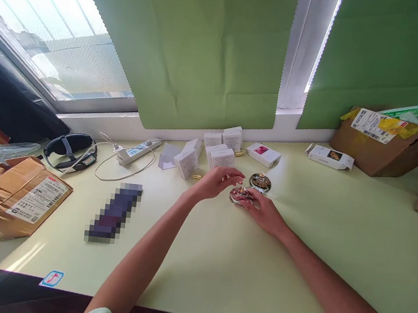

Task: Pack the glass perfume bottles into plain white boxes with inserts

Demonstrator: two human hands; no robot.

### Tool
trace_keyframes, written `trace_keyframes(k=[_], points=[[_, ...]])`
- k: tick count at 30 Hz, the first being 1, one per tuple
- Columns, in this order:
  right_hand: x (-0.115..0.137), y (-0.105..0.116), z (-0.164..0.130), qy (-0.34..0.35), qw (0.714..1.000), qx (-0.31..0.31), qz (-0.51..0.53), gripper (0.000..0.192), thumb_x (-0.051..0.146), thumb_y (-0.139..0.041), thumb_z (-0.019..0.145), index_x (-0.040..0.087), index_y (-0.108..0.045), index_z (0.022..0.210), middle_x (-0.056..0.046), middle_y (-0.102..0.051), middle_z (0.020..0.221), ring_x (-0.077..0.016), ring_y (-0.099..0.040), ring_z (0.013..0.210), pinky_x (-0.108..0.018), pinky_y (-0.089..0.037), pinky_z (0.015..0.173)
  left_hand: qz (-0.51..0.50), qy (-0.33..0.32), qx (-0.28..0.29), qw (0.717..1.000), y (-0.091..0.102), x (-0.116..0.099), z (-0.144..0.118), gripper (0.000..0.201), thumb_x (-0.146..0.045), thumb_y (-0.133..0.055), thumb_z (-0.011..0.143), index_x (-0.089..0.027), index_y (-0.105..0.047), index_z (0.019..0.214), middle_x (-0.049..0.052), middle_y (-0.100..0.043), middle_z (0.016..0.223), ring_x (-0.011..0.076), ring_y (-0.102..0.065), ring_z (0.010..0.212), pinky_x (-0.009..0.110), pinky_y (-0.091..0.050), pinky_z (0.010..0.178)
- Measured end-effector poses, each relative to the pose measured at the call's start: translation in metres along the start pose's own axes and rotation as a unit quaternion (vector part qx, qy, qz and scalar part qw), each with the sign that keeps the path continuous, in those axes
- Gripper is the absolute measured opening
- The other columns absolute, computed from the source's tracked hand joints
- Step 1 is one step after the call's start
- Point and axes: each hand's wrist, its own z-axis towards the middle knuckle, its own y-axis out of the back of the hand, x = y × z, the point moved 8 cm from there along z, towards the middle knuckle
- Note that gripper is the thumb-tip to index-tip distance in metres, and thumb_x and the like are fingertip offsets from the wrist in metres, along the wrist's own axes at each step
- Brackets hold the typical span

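My right hand [265, 213] curls its fingers around the side of a low, round, shiny silver container [236, 197] with a small gold top. Above that container is my left hand [221, 181], its thumb and fingertips pinched together close to the gold top. What the pinch holds, if anything, is too small to make out. Just behind my right hand stands a second shiny round container [260, 183], also with a gold knob, touched by neither hand.
Several small white boxes [221, 157] stand by the wall, with a flat white box [264, 155] beside them. At left are a cardboard box [21, 196], a headset [70, 154], a power strip [138, 151] and a blurred dark item [115, 214]. Another carton [378, 144] sits back right.
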Motion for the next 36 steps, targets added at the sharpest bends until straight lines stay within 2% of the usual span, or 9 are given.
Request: trace_keyframes(k=[4, 8, 14, 21, 23, 26, 29, 33, 36], points=[[0.001, 0.002, -0.002, -0.005, 1.0, -0.001, -0.014, 0.031, 0.042, -0.055, 0.089, 0.026, -0.06, 0.116, -0.003, -0.069, 0.112, -0.0238, -0.063, 0.103, -0.04, -0.046, 0.091, 0.031, -0.031, 0.012, 0.999, 0.004, -0.01, 0.004, 0.025, -0.031, -0.048, 0.094, -0.021, -0.068, 0.103, 0.004, -0.073, 0.096, 0.0157, -0.066, 0.086, 0.026, -0.047, 0.072], [0.0, 0.002, -0.003, -0.007, 1.0, 0.002, -0.022, 0.031, 0.042, -0.054, 0.09, 0.027, -0.059, 0.117, -0.002, -0.068, 0.113, -0.0232, -0.062, 0.104, -0.038, -0.046, 0.091, 0.029, -0.061, 0.039, 0.997, -0.001, -0.018, 0.004, 0.025, -0.03, -0.047, 0.094, -0.022, -0.068, 0.105, 0.004, -0.072, 0.103, 0.017, -0.066, 0.092, 0.028, -0.048, 0.078], [-0.002, 0.004, -0.004, -0.01, 1.0, -0.008, -0.024, 0.033, 0.045, -0.053, 0.089, 0.026, -0.06, 0.117, -0.003, -0.068, 0.114, -0.0244, -0.063, 0.104, -0.038, -0.048, 0.089, 0.042, -0.057, 0.051, 0.996, -0.009, -0.013, 0.002, 0.023, -0.027, -0.047, 0.094, -0.022, -0.065, 0.108, 0.002, -0.072, 0.097, 0.0142, -0.066, 0.085, 0.024, -0.047, 0.07], [0.001, 0.003, -0.005, -0.007, 1.0, 0.006, -0.007, 0.036, 0.045, -0.053, 0.091, 0.027, -0.057, 0.122, -0.004, -0.068, 0.116, -0.0241, -0.062, 0.109, -0.039, -0.048, 0.093, 0.035, -0.081, 0.061, 0.994, -0.012, -0.014, 0.0, 0.024, -0.029, -0.048, 0.095, -0.02, -0.068, 0.105, 0.004, -0.072, 0.098, 0.0146, -0.066, 0.085, 0.026, -0.049, 0.074], [0.0, 0.003, -0.007, -0.007, 1.0, -0.005, -0.004, 0.04, 0.045, -0.055, 0.09, 0.028, -0.052, 0.127, -0.005, -0.065, 0.121, -0.0236, -0.06, 0.113, -0.04, -0.046, 0.096, 0.026, -0.085, 0.056, 0.994, -0.012, -0.014, 0.0, 0.024, -0.028, -0.049, 0.095, -0.02, -0.068, 0.105, 0.004, -0.072, 0.1, 0.0148, -0.066, 0.087, 0.026, -0.049, 0.076], [-0.001, 0.006, -0.01, -0.008, 0.999, -0.035, -0.004, 0.055, 0.043, -0.058, 0.089, 0.032, -0.036, 0.138, -0.006, -0.058, 0.132, -0.0232, -0.056, 0.119, -0.042, -0.044, 0.099, 0.006, -0.091, 0.037, 0.995, -0.01, -0.012, 0.001, 0.022, -0.029, -0.053, 0.093, -0.021, -0.07, 0.104, 0.006, -0.069, 0.105, 0.0154, -0.064, 0.091, 0.027, -0.05, 0.076], [0.001, 0.008, -0.013, 0.022, 0.998, -0.055, -0.01, 0.058, 0.041, -0.057, 0.09, 0.034, -0.029, 0.141, -0.007, -0.058, 0.131, -0.0225, -0.056, 0.12, -0.043, -0.045, 0.099, -0.007, -0.072, 0.021, 0.997, -0.009, -0.009, 0.001, 0.02, -0.03, -0.056, 0.091, -0.022, -0.069, 0.103, 0.006, -0.067, 0.105, 0.0141, -0.063, 0.088, 0.025, -0.049, 0.071], [0.012, 0.008, -0.014, 0.093, 0.993, -0.057, -0.034, 0.047, 0.035, -0.053, 0.093, 0.036, -0.035, 0.137, -0.004, -0.056, 0.134, -0.021, -0.057, 0.118, -0.042, -0.045, 0.1, -0.028, -0.032, 0.01, 0.999, -0.009, -0.006, 0.001, 0.026, -0.03, -0.059, 0.089, -0.022, -0.059, 0.113, 0.003, -0.07, 0.096, 0.0125, -0.063, 0.086, 0.024, -0.048, 0.071], [0.02, 0.007, -0.013, 0.125, 0.989, -0.045, -0.059, 0.045, 0.031, -0.05, 0.096, 0.037, -0.037, 0.138, -0.002, -0.053, 0.137, -0.02, -0.058, 0.118, -0.04, -0.046, 0.1, -0.023, -0.029, 0.002, 0.999, -0.009, -0.008, 0.001, 0.033, -0.032, -0.059, 0.089, -0.023, -0.053, 0.12, 0.002, -0.07, 0.096, 0.0121, -0.063, 0.086, 0.024, -0.048, 0.073]])
